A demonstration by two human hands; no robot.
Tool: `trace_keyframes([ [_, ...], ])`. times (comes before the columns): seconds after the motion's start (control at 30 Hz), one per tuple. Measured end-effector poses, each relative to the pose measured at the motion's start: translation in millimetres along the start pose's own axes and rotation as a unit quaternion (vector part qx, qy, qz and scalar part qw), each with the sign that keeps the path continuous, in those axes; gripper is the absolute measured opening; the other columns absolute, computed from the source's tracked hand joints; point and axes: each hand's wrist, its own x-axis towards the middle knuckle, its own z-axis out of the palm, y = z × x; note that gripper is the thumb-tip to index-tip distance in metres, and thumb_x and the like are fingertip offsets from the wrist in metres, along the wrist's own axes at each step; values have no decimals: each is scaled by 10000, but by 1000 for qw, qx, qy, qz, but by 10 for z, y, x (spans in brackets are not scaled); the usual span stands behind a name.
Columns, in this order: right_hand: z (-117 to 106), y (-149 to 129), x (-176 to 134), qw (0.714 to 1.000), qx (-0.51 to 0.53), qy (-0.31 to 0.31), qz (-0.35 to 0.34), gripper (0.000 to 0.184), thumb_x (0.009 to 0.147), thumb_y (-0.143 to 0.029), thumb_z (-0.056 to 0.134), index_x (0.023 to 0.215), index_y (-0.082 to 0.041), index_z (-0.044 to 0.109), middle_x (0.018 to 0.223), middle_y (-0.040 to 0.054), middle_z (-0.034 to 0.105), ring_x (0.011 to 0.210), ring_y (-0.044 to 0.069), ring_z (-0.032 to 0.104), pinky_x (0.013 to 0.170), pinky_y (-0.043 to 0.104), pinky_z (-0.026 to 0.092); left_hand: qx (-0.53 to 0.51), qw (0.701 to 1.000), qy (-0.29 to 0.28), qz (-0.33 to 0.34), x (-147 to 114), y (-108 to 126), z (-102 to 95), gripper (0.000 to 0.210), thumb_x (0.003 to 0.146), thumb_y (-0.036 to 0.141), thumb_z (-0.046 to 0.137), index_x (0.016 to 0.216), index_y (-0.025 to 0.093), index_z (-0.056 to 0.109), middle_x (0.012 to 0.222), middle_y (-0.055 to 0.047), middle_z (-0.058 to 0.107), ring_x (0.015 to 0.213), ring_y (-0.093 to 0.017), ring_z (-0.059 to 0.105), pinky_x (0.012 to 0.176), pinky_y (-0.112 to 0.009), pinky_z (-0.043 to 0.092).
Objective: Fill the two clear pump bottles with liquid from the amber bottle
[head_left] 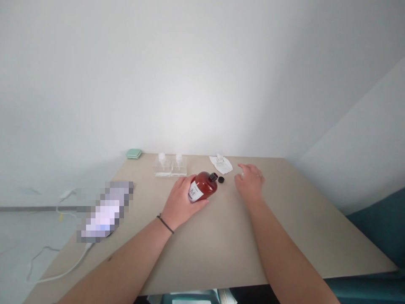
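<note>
My left hand (182,198) is wrapped round a reddish-brown bottle (205,188) with a white label marked M. The bottle tilts to the right, and its black-rimmed mouth has no cap on it. Just beyond the mouth, a small black cap (221,180) lies on the table. To the right, my right hand (251,182) is curled, thumb and forefinger round a small clear thing that is mostly hidden, so I cannot make out its kind. A crumpled white tissue (223,164) lies between the cap and the wall.
A clear holder (163,174) with two white-topped items stands at the back of the table (215,249). A green case (133,153) sits at the back left corner. At the left is a blurred-out phone-like device (106,213) with a white cable (69,272).
</note>
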Motion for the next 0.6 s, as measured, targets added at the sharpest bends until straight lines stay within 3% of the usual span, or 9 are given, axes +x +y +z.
trace_keyframes([
  [0.1, 63, -211, -94, 993, -15, -44, -105, 481, 852, -211, 499, 1322, -243, 595, 1352, 120, 580, 1242, 320, 499, 1099, 518, 238, -47, 999, 14, -13, -5, -36, 55, 673, 719, 391, 784, 1283, 173, 489, 1224, -134, 573, 1154, -306, 556, 1015, -479, 437],
  [0.17, 119, -305, -132, 987, -31, -78, -140, 453, 877, -263, 505, 1322, -265, 591, 1313, 113, 607, 1222, 320, 512, 1116, 551, 180, -64, 998, 23, -17, -9, -53, 87, 658, 714, 374, 789, 1270, 179, 498, 1221, -129, 577, 1154, -306, 559, 1015, -483, 435],
  [0.33, 232, -344, -124, 978, -53, -122, -157, 393, 946, -417, 451, 1276, -284, 617, 1189, 127, 659, 1170, 330, 546, 1088, 583, 167, -86, 996, 25, -21, -11, -61, 114, 661, 711, 361, 794, 1281, 204, 499, 1195, -110, 580, 1110, -292, 576, 989, -474, 449],
  [0.6, 290, -296, -88, 978, -36, -137, -152, 324, 942, -327, 470, 1206, -282, 653, 1139, 102, 690, 1115, 308, 590, 1067, 556, 193, -96, 995, 21, -21, -4, -76, 127, 665, 711, 382, 791, 1282, 202, 502, 1172, -105, 582, 1074, -290, 585, 958, -471, 464],
])
